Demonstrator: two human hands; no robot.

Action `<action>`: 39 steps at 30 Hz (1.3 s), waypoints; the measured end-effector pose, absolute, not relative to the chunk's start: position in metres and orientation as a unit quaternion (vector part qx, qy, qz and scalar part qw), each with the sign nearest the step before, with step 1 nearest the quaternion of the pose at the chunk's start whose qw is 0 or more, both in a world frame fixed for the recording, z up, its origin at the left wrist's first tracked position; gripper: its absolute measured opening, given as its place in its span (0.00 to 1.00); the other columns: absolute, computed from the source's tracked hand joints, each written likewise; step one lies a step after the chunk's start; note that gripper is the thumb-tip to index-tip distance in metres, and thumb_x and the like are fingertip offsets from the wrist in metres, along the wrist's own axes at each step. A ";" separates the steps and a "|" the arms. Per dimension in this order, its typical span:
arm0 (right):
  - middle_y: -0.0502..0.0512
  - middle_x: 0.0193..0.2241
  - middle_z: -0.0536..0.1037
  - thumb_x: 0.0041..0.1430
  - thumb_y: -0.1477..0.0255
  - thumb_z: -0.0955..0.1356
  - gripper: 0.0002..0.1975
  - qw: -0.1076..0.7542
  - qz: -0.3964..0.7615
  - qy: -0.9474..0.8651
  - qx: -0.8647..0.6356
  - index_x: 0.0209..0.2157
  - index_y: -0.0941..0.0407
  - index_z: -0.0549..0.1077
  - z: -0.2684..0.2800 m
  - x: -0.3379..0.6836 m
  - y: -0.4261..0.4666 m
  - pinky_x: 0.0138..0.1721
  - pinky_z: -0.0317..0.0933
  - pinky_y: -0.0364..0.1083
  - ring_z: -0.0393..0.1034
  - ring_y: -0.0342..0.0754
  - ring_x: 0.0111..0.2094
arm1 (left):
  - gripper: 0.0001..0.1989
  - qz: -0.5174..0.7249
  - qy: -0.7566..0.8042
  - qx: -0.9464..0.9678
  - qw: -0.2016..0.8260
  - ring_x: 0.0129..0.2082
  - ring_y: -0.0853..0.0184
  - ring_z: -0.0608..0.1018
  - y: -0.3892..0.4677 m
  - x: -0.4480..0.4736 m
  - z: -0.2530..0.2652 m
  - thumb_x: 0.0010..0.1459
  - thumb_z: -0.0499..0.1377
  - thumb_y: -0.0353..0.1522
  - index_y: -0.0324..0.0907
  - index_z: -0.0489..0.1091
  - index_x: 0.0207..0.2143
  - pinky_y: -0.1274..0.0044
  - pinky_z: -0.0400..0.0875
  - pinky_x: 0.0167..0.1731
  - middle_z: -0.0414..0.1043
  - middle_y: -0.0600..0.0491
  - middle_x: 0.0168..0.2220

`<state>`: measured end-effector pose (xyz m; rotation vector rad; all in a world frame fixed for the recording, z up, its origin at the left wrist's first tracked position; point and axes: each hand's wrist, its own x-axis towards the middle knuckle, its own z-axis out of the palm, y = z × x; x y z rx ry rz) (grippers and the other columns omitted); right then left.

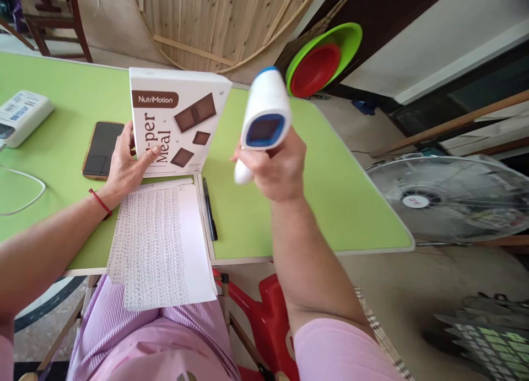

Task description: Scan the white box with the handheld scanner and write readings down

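Note:
My left hand [127,159] grips the lower left edge of a white NutriMotion box [165,129], thumb across its front. The box stands upright on the green table, chocolate squares printed on its face. In my right hand [285,166] is a white infrared thermometer [268,103] with a blue-framed dark screen turned toward me, raised above the table to the right of the box. Its lower handle end pokes out below my fingers. Handwritten sheets of paper [165,249] lie in front of the box, overhanging the table edge. Beside them rests a black pen [209,210].
A phone [103,150] lies left of the box, partly behind my left hand. Farther left sits a white device [25,116] with a cable [37,178]. Past the table [351,216] are a fan [446,199], green and red basins [324,59] and a red plastic object [275,315] below.

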<state>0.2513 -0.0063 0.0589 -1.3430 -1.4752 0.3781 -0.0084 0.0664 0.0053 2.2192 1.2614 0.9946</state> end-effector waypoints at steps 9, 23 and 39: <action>0.47 0.21 0.68 0.41 0.65 0.68 0.07 0.460 0.429 -0.589 -0.508 0.24 0.52 0.68 0.011 0.197 -0.029 0.25 0.62 0.48 0.63 0.44 0.24 | 0.21 0.361 0.503 0.765 0.177 0.50 0.56 0.78 0.060 -0.003 0.013 0.72 0.52 0.47 0.47 0.65 0.60 0.66 0.76 0.44 0.76 0.46 0.50; 0.47 0.20 0.72 0.44 0.65 0.70 0.07 0.454 0.456 -0.576 -0.504 0.20 0.51 0.69 0.007 0.187 -0.030 0.26 0.67 0.48 0.67 0.45 0.24 | 0.25 0.368 0.505 0.763 0.165 0.45 0.58 0.79 0.059 -0.007 0.015 0.71 0.47 0.53 0.46 0.69 0.55 0.68 0.77 0.39 0.79 0.47 0.46; 0.46 0.18 0.71 0.43 0.65 0.71 0.08 0.451 0.398 -0.622 -0.501 0.19 0.51 0.68 0.010 0.190 -0.031 0.24 0.65 0.48 0.64 0.45 0.22 | 0.28 0.355 0.495 0.770 0.191 0.44 0.58 0.80 0.052 -0.007 0.020 0.71 0.44 0.55 0.46 0.68 0.55 0.68 0.77 0.37 0.79 0.47 0.46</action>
